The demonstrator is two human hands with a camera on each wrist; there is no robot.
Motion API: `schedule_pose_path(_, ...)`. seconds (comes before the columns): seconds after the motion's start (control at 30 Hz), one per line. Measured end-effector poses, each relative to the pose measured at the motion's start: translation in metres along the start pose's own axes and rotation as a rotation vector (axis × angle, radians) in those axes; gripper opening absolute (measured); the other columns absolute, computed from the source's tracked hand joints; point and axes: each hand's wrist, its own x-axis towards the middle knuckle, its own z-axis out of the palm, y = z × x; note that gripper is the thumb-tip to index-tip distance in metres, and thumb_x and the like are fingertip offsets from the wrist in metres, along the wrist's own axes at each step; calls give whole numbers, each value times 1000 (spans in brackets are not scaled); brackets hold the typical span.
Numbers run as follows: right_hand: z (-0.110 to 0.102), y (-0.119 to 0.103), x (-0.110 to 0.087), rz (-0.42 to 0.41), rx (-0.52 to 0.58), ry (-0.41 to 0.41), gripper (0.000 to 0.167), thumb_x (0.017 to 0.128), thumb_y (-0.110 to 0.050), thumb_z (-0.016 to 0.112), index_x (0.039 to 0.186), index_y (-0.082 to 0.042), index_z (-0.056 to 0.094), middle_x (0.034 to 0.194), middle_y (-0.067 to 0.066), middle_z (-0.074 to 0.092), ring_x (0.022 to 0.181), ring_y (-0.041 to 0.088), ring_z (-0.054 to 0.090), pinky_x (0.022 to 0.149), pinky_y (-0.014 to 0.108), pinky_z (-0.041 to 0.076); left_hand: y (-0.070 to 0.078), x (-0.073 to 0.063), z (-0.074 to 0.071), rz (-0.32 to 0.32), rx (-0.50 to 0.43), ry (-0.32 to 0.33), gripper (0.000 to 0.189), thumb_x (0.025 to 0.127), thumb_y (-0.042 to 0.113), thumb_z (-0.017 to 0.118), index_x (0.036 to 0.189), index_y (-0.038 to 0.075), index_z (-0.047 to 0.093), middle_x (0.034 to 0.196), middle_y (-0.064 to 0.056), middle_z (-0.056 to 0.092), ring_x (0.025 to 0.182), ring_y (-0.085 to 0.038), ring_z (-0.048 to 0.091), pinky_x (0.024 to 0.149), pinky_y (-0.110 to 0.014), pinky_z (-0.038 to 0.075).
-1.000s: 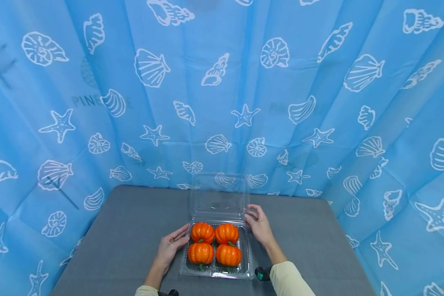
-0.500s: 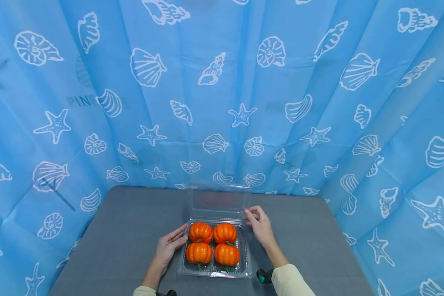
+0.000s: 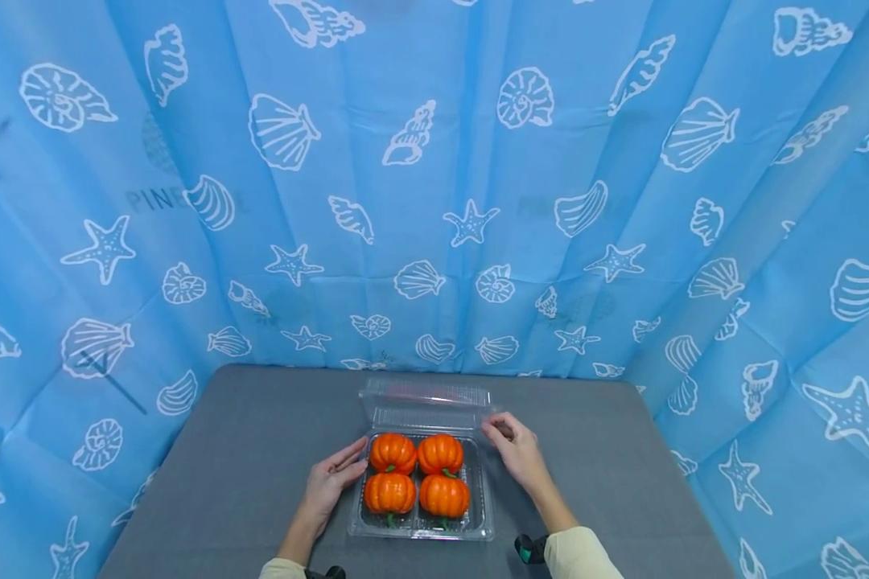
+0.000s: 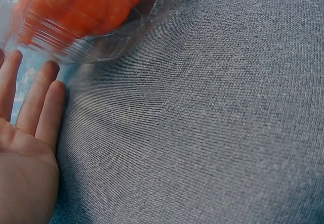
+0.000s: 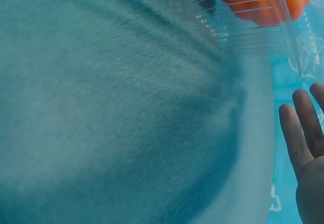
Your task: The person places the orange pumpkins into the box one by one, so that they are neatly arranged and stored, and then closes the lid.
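Note:
Several orange toy pumpkins [image 3: 445, 496] sit in two rows inside a clear plastic clamshell container [image 3: 418, 532]. Its hinged lid [image 3: 423, 394] stands raised at the back, tilted forward over the hinge side. At the container's left side, my left hand [image 3: 327, 485] rests with fingers extended, the tips touching the wall. In the left wrist view, the fingers of that hand lie straight beneath the plastic corner. My right hand [image 3: 517, 454] pinches the lid's right edge near the hinge. The right wrist view shows only some fingers [image 5: 291, 133] beside the plastic; its thumb is out of view.
A grey cloth-covered table [image 3: 261, 450] lies under the container. Behind and around it hangs a blue curtain [image 3: 376, 233] with white seashell and starfish prints. Dark straps [image 3: 530, 549] sit at the wrists.
The lid has swung from near upright forward and down, so it looks shorter. My right hand has shifted slightly with it; the left hand stays at the container's side.

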Motion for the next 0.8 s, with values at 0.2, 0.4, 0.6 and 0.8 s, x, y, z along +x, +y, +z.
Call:
schedule_pose_path(0.2,-8,5,-8,-31,-72,-44,13,95,-28,74,104,-18,73,103,2,78,88,3,68,79,19,56,1,1,1,2,3,-4,59,91,32,78,143,11,60,147,-10,60,137,-26,58,100,-31,57)
schedule_pose_path(0.4,-13,9,-14,-37,-136,-78,19,93,-31,75,110,-21,74,112,1,77,101,13,70,89,28,57,-1,0,-1,-17,-34,-8,59,92,29,76,144,7,59,147,-12,59,132,-20,62,97,-29,59)
schedule_pose_path(0.6,-14,11,-22,-26,-141,-100,21,94,-22,74,115,-24,74,118,-2,76,104,12,70,88,22,56,-4,-1,-4,-19,-29,14,55,100,33,66,142,0,58,137,-18,66,103,-9,72,90,-29,61)
schedule_pose_path(0.8,-14,13,-27,-5,-126,-131,26,93,-19,74,119,-24,74,123,0,75,112,17,70,92,27,58,-2,-2,-6,-18,-19,-13,60,103,50,53,144,6,58,147,-16,59,122,-19,68,97,-35,59)
